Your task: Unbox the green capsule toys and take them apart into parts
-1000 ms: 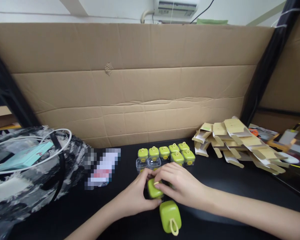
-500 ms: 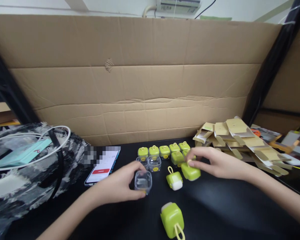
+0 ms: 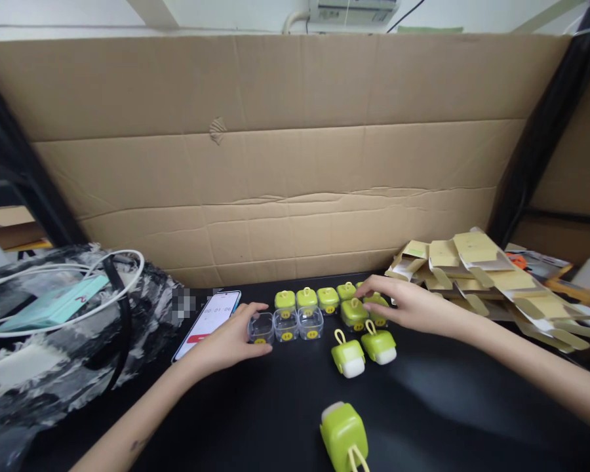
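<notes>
My left hand (image 3: 233, 337) has thumb and fingers round a clear plastic cup (image 3: 261, 329) with a yellow label. That cup stands at the left end of a row beside two similar clear cups (image 3: 286, 324). My right hand (image 3: 398, 303) pinches a green-lidded clear container (image 3: 377, 311), partly hidden by its fingers. Left of it stands another green-lidded container (image 3: 354, 314), with a row of more behind. In front lie two green lids with loop straps and white parts, a left lid (image 3: 349, 357) and a right lid (image 3: 379, 346). A third green lid (image 3: 344, 432) lies nearest me.
A phone (image 3: 209, 321) lies behind my left hand. At the left is a black-and-white fabric bundle (image 3: 142, 295) with a white cable and a teal packet (image 3: 49, 301). Flattened cardboard boxes (image 3: 476, 275) are piled at the right. A cardboard wall (image 3: 295, 164) closes the back.
My left hand has brought the clear cup left and back into line with the other two. My right hand has let go of a green lid beside another and moved back to a lidded container.
</notes>
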The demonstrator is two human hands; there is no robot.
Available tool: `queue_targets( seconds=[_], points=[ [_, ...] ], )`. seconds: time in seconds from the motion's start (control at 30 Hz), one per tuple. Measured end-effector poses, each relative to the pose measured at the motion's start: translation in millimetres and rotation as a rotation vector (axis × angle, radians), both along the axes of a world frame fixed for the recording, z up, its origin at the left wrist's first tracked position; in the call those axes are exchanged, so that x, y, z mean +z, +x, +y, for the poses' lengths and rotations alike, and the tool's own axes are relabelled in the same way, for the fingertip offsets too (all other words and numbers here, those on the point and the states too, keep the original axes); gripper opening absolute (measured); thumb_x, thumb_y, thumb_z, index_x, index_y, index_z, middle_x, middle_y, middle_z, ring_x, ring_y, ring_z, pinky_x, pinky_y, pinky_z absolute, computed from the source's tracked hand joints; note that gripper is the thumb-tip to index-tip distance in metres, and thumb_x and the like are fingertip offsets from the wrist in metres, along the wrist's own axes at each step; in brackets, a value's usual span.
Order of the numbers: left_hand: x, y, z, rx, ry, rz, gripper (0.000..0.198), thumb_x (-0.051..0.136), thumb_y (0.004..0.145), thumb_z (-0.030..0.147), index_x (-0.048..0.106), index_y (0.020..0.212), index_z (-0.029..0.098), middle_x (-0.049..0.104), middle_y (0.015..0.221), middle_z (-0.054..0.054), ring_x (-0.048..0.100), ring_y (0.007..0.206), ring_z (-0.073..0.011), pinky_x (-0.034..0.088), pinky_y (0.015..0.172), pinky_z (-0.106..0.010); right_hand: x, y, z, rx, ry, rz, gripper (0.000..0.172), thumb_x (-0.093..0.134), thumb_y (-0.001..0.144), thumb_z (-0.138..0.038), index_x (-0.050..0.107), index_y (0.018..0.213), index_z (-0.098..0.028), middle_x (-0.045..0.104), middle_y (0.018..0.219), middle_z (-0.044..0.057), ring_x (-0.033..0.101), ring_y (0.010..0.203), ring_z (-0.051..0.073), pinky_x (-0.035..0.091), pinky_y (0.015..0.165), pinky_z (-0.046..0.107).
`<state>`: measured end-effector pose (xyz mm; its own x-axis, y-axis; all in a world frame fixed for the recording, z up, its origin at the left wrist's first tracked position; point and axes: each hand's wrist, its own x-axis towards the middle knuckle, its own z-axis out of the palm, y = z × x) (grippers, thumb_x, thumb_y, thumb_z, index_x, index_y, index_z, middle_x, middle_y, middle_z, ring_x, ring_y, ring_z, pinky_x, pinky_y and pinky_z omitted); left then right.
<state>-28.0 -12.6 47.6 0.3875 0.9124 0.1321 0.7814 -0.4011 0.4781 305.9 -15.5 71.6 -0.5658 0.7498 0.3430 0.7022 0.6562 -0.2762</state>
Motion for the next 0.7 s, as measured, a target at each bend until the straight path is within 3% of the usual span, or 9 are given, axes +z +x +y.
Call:
queue_targets(
  seconds=[0.13, 0.3, 0.43, 0.7],
  points=[
    [-8.4, 5, 1, -0.006, 0.054, -0.05, 0.038, 0.061, 0.075, 0.035, 0.056, 0.11, 0.024, 0.051, 0.097, -0.002, 0.054, 0.071, -0.0153, 0.047, 0.07, -0.03, 0.0, -11, 10, -0.007, 0.053, -0.126, 0.02, 0.051, 0.088, -0.03, 0.062, 0.1, -0.018, 0.066, 0.094, 0.009, 0.063, 0.086, 0.025, 0.047, 0.077, 0.039],
    [-21.0, 17, 1, -0.003, 0.084, -0.135, 0.04, 0.06, 0.078, 0.032, 0.048, 0.116, 0.025, 0.045, 0.106, -0.003, 0.055, 0.077, -0.0157, 0.05, 0.073, -0.033, -6.3, -15, 17, -0.001, 0.092, -0.179, 0.018, 0.053, 0.088, -0.029, 0.064, 0.096, -0.018, 0.066, 0.089, 0.008, 0.062, 0.083, 0.024, 0.045, 0.075, 0.037],
    [-25.2, 30, 0, 0.014, 0.117, -0.161, 0.044, 0.06, 0.078, 0.029, 0.041, 0.116, 0.02, 0.041, 0.112, -0.006, 0.055, 0.096, -0.0213, 0.048, 0.084, -0.037, -11.8, -14, 19, -0.005, 0.102, -0.166, 0.015, 0.052, 0.088, -0.027, 0.064, 0.094, -0.019, 0.066, 0.087, 0.006, 0.062, 0.081, 0.022, 0.045, 0.073, 0.034],
    [-37.4, 39, 0, 0.038, 0.201, -0.179, 0.041, 0.058, 0.079, 0.029, 0.038, 0.115, 0.024, 0.039, 0.116, -0.006, 0.057, 0.099, -0.0233, 0.05, 0.084, -0.041, -21.6, -13, 20, -0.067, 0.158, -0.039, 0.015, 0.05, 0.089, -0.025, 0.061, 0.081, -0.019, 0.067, 0.08, 0.004, 0.062, 0.077, 0.021, 0.044, 0.072, 0.034]
  ],
)
